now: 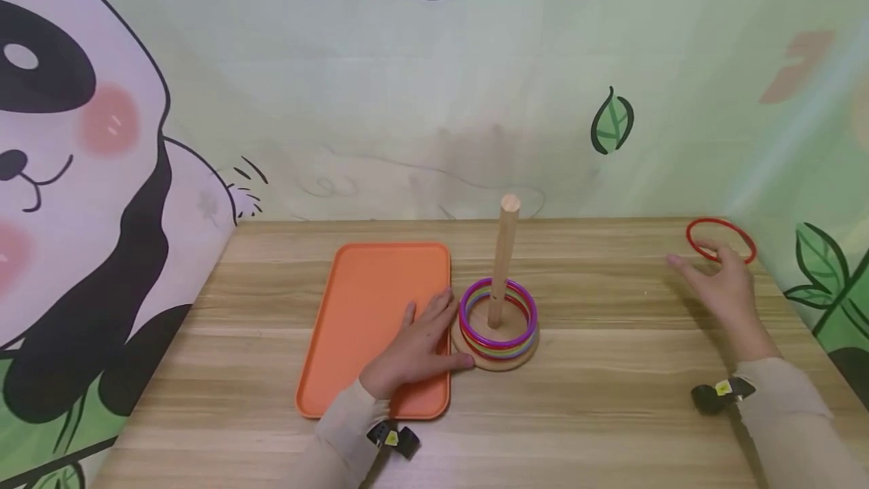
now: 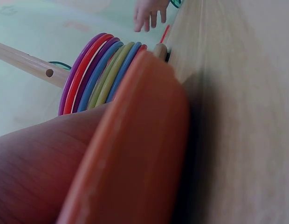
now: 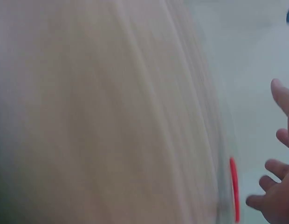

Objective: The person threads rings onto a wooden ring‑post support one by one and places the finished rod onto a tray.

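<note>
A wooden peg [image 1: 504, 262] rises from a round wooden base [image 1: 468, 349]. Several coloured rings [image 2: 95, 74] in purple, red, blue and yellow-green are stacked around it. My left hand [image 1: 417, 349] lies over the right side of an orange tray [image 1: 360, 300], its fingers extended and the thumb reaching to the base's edge. At the far right, a single red ring [image 1: 692, 240] is on the table. Over it, my right hand [image 1: 729, 289] hovers with fingers spread; the left wrist view shows a gap between those fingers and the ring.
The wood-grain table [image 1: 597, 413] meets a wall [image 1: 407, 96] printed with leaves along its back edge. A large panda picture [image 1: 142, 172] covers the left side. Each wrist wears a small black camera [image 1: 394, 440] over a light sleeve.
</note>
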Demonstrator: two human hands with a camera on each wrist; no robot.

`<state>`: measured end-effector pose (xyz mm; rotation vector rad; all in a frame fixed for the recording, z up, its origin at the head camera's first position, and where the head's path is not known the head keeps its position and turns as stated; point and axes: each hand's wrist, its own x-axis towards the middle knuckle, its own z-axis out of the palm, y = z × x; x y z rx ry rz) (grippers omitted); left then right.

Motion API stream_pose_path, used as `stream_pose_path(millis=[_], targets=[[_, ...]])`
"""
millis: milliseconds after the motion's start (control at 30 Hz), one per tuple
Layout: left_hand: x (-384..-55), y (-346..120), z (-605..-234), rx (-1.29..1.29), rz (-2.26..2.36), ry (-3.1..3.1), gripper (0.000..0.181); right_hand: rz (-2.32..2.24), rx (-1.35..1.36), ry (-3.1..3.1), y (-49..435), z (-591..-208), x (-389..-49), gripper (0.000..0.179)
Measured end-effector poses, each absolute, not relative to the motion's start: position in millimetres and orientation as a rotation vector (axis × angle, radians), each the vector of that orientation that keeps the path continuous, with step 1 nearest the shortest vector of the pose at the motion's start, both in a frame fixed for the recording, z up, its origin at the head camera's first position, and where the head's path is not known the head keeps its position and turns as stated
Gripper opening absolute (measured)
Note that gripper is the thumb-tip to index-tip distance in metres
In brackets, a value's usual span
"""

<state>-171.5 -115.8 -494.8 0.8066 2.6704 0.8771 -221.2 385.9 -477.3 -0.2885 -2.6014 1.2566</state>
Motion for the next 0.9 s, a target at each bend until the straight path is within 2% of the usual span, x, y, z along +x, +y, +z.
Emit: stream_pose_path(millis=[400,733,900], targets=[[-173.1,-117.8,-495.4,0.837,0.899,2.675,0.103,1.005,-0.494,-2.805,437.4,-492.0,-232.0,0.100],[-173.0,-117.9,-497.6,0.823,0.897,2.677,0.104,0.952,-0.619,-2.822,430.3,-495.4,-233.0,0.087],[-172.7,-116.0,-499.2,0.846,0.897,2.690,0.103,0.938,-0.584,-2.798,431.4,-499.1,-229.0,0.078]])
